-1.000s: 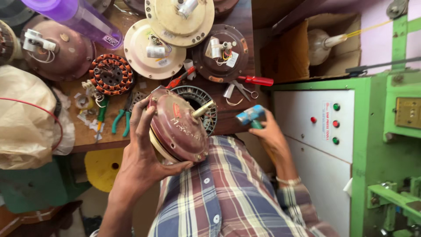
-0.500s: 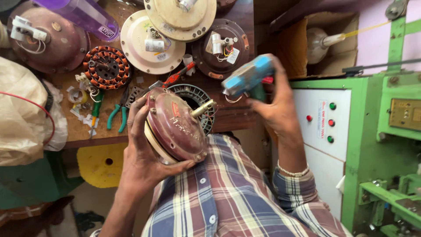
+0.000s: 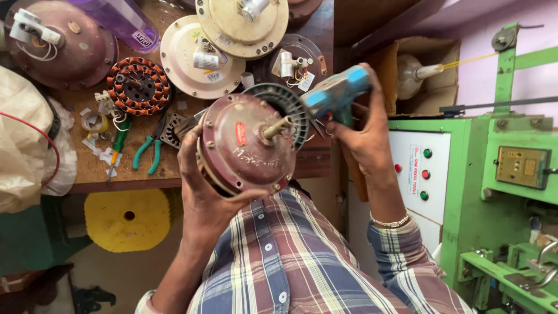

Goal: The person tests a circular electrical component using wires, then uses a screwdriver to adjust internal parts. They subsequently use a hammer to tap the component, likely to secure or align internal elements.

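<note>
two hands (image 3: 203,192) hold motor (image 3: 247,145), drill (image 3: 336,94).

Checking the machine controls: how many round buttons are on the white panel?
4. A column holds the upper green button, middle red button and lower green button; the left red button sits by the right arm, which may hide more.

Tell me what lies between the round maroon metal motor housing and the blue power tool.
In the head view, a dark ribbed round disc shows between the round maroon metal motor housing, gripped by the left hand, and the blue power tool.
</note>
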